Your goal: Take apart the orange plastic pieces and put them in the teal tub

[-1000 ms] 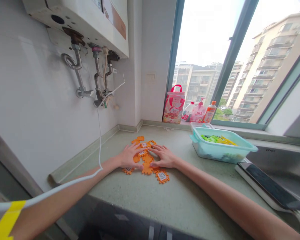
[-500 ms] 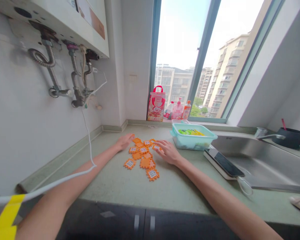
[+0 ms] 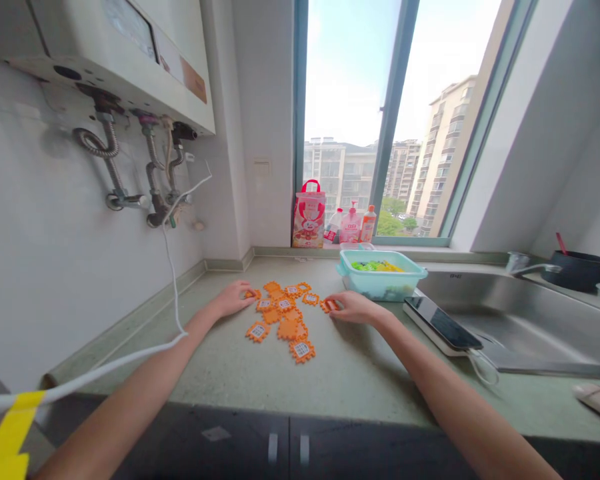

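Both hands have moved apart to opposite sides of the orange tiles (image 3: 283,313) mid-counter: the left hand (image 3: 234,298) now pinches one at the left edge, the right hand (image 3: 353,307) another beside the tub (image 3: 380,280).

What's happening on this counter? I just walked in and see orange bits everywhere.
A person is working with flat orange puzzle-like tiles spread on the green countertop. The left hand touches a tile at the left edge of the spread, and the right hand has its fingers on one at the right edge. A teal tub holding green and yellow pieces sits just behind the right hand, with a phone beside the sink.
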Tool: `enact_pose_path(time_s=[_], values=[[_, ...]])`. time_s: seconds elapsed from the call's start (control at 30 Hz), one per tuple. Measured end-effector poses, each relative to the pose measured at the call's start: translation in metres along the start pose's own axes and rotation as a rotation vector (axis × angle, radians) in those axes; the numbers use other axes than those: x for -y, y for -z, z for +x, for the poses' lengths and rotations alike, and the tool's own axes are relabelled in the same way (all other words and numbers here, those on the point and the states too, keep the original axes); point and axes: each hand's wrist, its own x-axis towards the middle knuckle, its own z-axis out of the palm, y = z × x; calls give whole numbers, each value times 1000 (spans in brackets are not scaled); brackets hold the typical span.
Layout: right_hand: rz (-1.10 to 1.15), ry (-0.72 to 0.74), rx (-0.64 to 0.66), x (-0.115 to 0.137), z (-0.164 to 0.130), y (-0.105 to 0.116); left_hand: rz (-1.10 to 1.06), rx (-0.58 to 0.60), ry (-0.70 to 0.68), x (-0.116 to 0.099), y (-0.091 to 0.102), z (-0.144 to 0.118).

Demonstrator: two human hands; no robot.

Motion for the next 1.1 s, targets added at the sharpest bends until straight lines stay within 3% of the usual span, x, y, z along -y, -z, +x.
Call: enact_pose_path(time_s=[0.1, 0.23, 0.37, 0.5, 0.57, 0.77, 1.1], values=[[34, 4, 70, -2, -1, 3, -103, 81, 25, 10, 10, 1], [-26, -32, 49, 2, -1, 6, -149, 9, 62, 15, 16, -2], [-69, -27, -99, 9, 3, 1, -260, -16, 17, 4, 16, -3], [84, -47, -320, 15, 15, -19, -409, 95, -23, -13, 9, -2], [157, -61, -371, 16, 22, -31, -463, 135, -14, -19, 5, -2], [115, -43, -353, 9, 31, -54, -485, 154, -4, -26, 1, -2], [78, -9, -268, 12, 35, -53, -500, 124, -55, -10, -17, 6]])
